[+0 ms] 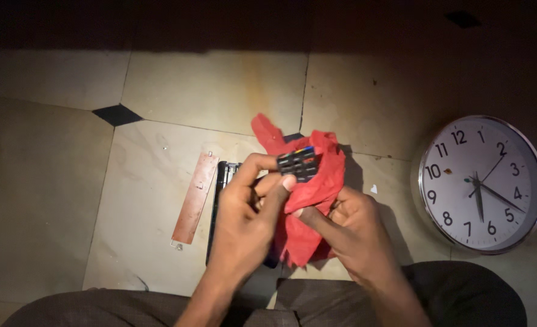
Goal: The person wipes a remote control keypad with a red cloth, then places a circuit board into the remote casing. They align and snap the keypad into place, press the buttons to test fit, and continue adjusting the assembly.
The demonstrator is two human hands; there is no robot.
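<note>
We see both hands meeting over a tiled floor (220,91), working on the same small bundle. The left hand (244,224) has its grip closed on a dark rubber keypad (299,163), thumb and forefinger pinching its near edge so that the pad stands just above the fingertips. The right hand (353,224) has its grip closed on a red cloth (308,194), the fingers curled into the folds just right of the left thumb. The cloth wraps around the far and right sides of the keypad, touching it, and hangs down between the two hands. A few coloured buttons show at the top edge of the keypad, though the light is dim and we cannot tell their number.

Directly under the left grip, partly hidden by the hand, lies a long black casing (220,181) on the floor; it may be the shell of a remote control, but the view is too dark to be sure. Just left of that casing rests a narrow brownish circuit board (196,197), lying flat and apart from both hands. Well to the right of the right grip, a round wall clock (483,184) with a white face and silver rim lies face up on the floor. Dark trousers (456,293) fill the area below the wrists.
</note>
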